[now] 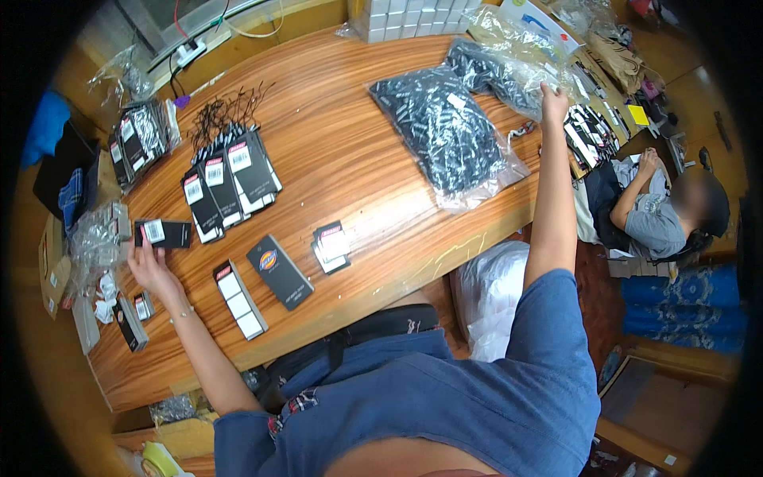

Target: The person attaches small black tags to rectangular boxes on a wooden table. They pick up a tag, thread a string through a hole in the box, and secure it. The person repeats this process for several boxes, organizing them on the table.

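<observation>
My left hand (153, 273) grips the near edge of a black stack of tags (173, 236) with a white barcode sticker at the table's left side. Far to the right, my right hand (554, 103) is closed on the edge of a clear plastic bag (524, 89) with dark pieces in it. Beside that bag lies a larger, filled clear bag (441, 127) of small black-and-white pieces. Fanned stacks of black hang tags (253, 176) with black cords lie beyond my left hand. Nearer me are a stack of white labels (238, 300), a black box (280, 273) and a small tag stack (331, 246).
White small boxes (409, 20) stand in rows at the table's far edge. More bagged tags (141, 143) and a plastic-wrapped bundle (99, 238) sit at the left. Another person (656, 211) sits at the right by a table of loose tags (592, 135).
</observation>
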`<state>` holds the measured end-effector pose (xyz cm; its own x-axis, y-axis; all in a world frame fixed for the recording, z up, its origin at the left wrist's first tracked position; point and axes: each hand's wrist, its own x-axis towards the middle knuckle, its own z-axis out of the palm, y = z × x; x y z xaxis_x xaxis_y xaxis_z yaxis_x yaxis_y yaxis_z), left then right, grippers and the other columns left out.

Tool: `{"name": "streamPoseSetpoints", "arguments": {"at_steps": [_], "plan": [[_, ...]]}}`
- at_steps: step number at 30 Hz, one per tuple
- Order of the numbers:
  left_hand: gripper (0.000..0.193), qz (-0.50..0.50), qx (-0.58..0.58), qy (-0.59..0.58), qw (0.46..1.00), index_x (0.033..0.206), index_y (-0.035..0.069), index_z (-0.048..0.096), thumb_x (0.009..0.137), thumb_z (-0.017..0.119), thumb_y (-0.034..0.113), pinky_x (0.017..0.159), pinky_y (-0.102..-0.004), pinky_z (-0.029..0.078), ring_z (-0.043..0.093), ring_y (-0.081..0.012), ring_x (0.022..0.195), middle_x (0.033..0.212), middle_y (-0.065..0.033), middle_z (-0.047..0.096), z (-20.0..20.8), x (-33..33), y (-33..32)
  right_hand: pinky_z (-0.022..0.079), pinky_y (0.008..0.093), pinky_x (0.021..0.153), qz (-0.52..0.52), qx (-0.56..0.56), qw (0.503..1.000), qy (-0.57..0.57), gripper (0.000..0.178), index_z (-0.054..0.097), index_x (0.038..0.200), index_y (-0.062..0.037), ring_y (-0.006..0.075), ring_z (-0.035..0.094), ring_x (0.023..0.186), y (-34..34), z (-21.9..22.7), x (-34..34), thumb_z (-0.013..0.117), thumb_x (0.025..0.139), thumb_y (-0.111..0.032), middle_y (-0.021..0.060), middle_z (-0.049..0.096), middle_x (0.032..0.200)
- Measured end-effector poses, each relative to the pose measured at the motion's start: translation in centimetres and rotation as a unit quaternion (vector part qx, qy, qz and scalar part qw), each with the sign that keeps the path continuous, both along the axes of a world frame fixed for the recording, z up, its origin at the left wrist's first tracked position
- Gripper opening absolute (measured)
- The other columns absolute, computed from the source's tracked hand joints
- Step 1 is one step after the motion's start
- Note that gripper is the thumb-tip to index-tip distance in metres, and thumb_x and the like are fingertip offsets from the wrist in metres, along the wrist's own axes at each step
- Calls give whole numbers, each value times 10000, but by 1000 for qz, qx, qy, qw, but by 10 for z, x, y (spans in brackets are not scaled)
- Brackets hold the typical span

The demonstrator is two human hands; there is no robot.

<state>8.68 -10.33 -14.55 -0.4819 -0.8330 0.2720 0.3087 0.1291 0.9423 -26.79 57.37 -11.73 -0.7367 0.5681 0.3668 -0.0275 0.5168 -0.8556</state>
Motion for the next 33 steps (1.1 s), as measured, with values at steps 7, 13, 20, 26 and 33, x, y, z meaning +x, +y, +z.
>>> {"name": "streamPoseSetpoints", "arguments": {"at_steps": [7,13,20,26,33], "plan": [[322,71,-3,-3,997,1134,40,398,850,541,90,647,-233,435,540,-122,853,1005,-94,575,-11,11,-17,460,299,719,106,-67,992,-15,236,565,872,49,240,609,771,39,-2,-31,578,762,-159,160,635,812],[360,70,27,16,997,1149,-2,384,843,552,82,644,-234,465,545,-126,822,964,-89,556,-17,11,-29,503,312,625,281,-453,833,-147,287,488,1094,21,181,604,667,31,16,-10,401,823,-15,165,614,921],[339,63,22,0,998,1140,2,368,851,534,66,704,-260,479,546,-148,861,989,-112,552,-19,12,-30,445,242,620,308,144,920,-194,263,634,920,-6,120,559,672,-7,25,-6,692,719,-166,51,620,793],[326,54,28,13,998,1125,10,376,846,539,53,656,-232,465,543,-124,822,970,-108,560,-16,8,-28,431,367,803,256,342,871,-240,530,627,963,-87,312,589,861,-24,-4,-21,633,670,-530,162,627,900],[338,64,22,0,998,1131,10,380,842,547,58,653,-237,461,546,-128,819,957,-106,572,-23,8,-33,448,368,722,233,397,868,-185,438,592,974,-29,279,576,765,-23,-9,-49,647,667,-336,156,612,881]]}}
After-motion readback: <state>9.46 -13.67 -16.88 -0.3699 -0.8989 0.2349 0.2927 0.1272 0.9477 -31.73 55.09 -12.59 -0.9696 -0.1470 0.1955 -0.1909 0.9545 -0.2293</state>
